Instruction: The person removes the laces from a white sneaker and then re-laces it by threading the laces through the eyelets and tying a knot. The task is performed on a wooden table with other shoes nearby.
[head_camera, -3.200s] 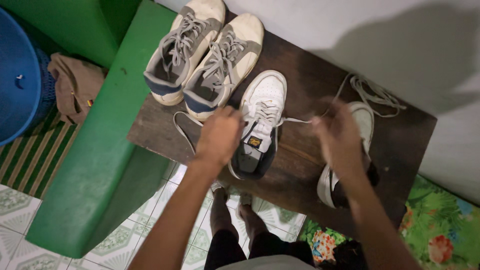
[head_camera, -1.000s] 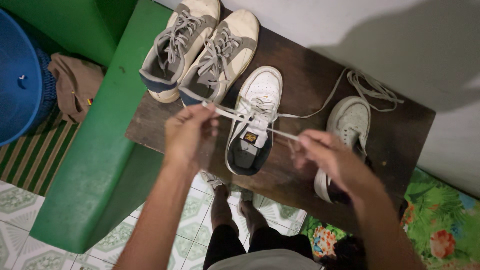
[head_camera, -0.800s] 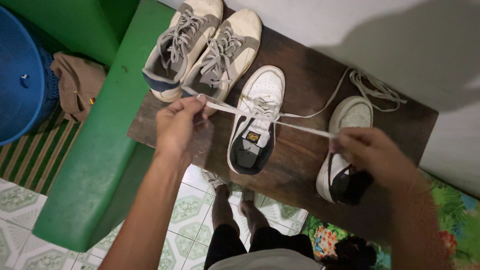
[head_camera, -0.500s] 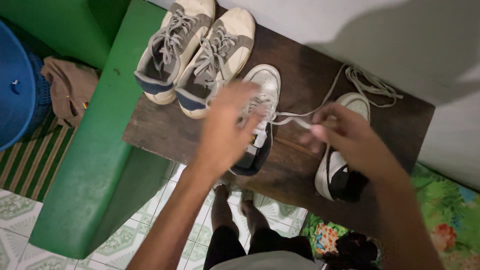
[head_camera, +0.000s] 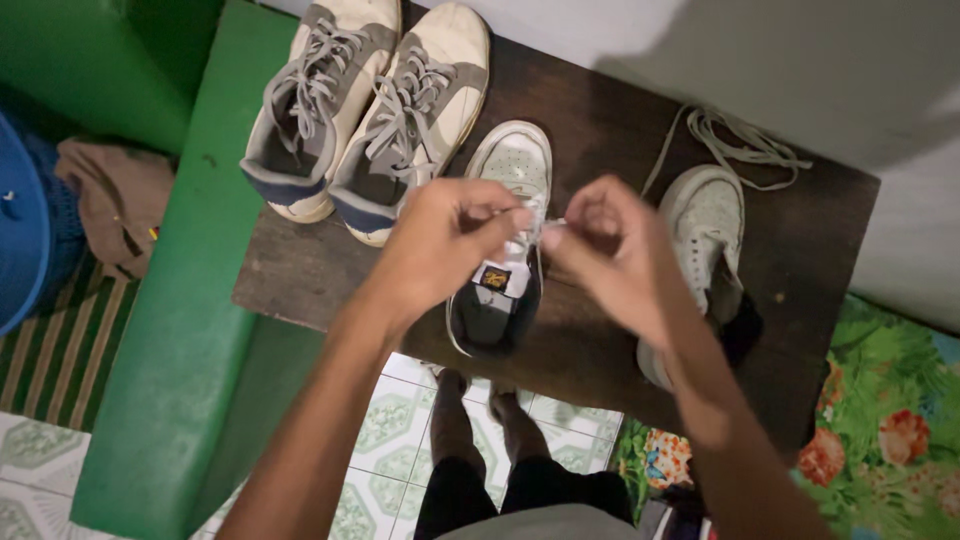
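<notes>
Left hand (head_camera: 445, 245) and right hand (head_camera: 605, 255) meet over the white sneaker (head_camera: 503, 245), fingertips pinched on its pale lace (head_camera: 553, 224) just above the tongue. Sneaker: white upper, dark lining and heel, small label on the tongue, toe pointing away, standing mid-way along the dark wooden bench (head_camera: 600, 130). Beyond: its unlaced mate (head_camera: 705, 225) with loose lace (head_camera: 735, 145) to the right, grey-and-cream pair (head_camera: 365, 105) to the left.
</notes>
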